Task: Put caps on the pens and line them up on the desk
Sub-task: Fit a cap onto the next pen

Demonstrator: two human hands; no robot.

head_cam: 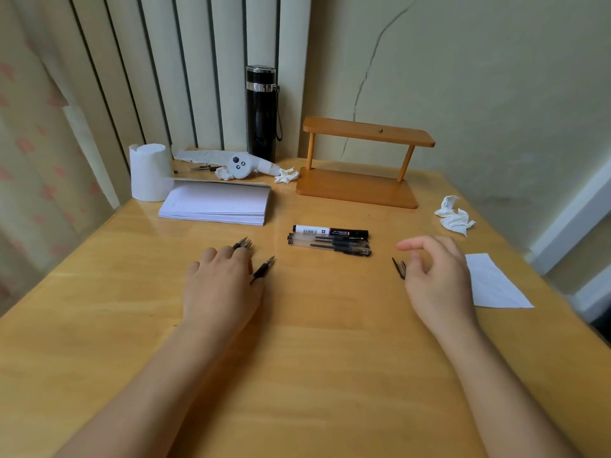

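On the wooden desk [314,325], three capped pens [330,241] lie side by side, long axes running left to right, touching one another. The left hand [221,282] rests palm down over uncapped pens [263,269], whose tips point away and to the right; whether the fingers grip any of them cannot be told. The right hand [436,276] hovers with its fingers loosely curled, holding nothing, just beside black caps [399,267] lying on the desk.
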